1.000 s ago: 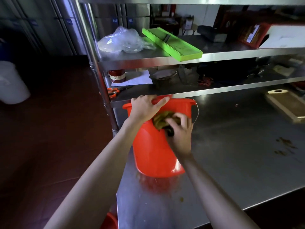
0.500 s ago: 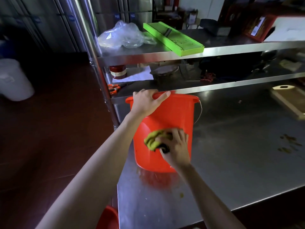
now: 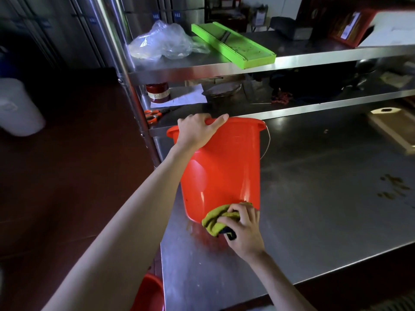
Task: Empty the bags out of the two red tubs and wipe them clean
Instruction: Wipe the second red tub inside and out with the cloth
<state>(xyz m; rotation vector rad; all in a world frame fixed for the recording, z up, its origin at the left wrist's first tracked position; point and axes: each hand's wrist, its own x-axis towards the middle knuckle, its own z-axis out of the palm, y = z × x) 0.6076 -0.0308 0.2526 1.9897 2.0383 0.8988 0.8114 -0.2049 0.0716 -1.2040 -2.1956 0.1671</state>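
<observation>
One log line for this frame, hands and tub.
left hand: grips red tub rim | right hand: presses green cloth at tub base | steel table

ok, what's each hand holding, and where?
Left hand grips the red tub by its top rim. Right hand clutches a bunched yellow-green cloth against the tub's lower wall.

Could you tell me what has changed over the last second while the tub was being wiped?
The right hand has dragged the green cloth down the outer wall of the red tub, from near the rim to the base. The left hand still grips the rim, and the tub remains on the steel table.
</observation>
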